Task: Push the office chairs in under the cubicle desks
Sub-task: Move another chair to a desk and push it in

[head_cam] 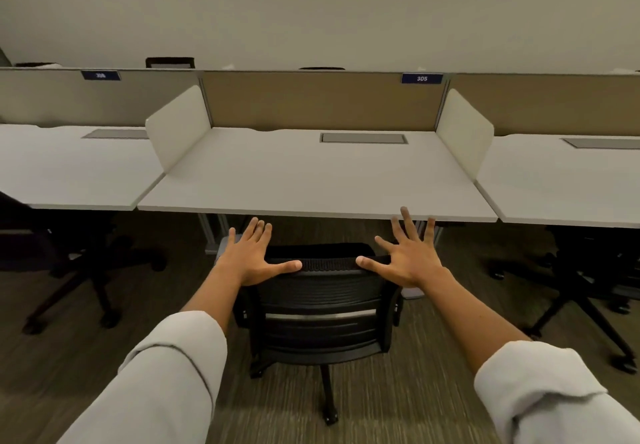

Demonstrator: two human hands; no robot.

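A black mesh-backed office chair [322,308] stands in front of the middle white cubicle desk [311,180], its seat partly beneath the desk's front edge. My left hand [252,256] is spread flat at the left end of the chair's top rail, thumb lying along the rail. My right hand [408,260] is spread the same way at the right end, fingers straight and pointing toward the desk. Neither hand curls round the rail. The chair's base and one caster [330,417] show below.
Two more black chairs stand at the neighbouring desks, one at the left [69,263] and one at the right [588,288]. White side dividers [178,125] and a tan back panel [322,101] labelled 305 frame the middle desk. Striped carpet [104,357] covers the floor.
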